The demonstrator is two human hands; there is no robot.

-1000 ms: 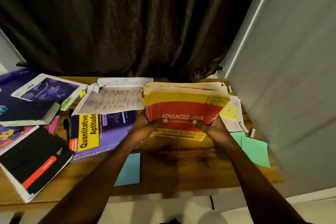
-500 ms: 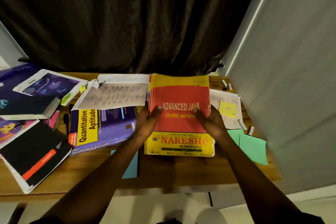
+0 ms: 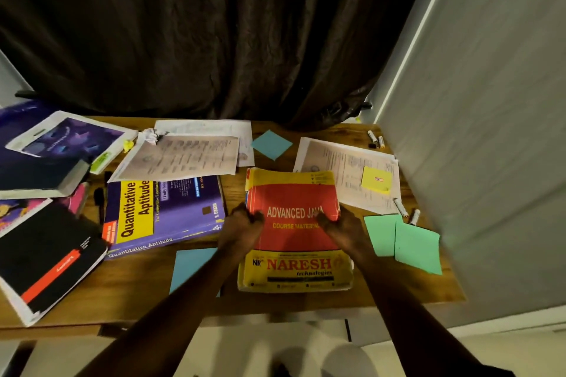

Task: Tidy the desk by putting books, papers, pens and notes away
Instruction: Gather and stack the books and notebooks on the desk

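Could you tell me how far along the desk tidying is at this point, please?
Done: nothing looks put away yet. In hand: the left hand and right hand grip the Advanced Java book by its side edges at the front of the desk. Left: the Quantitative Aptitude book, black notebook, loose papers, green notes, blue note, yellow note and pens lie scattered.
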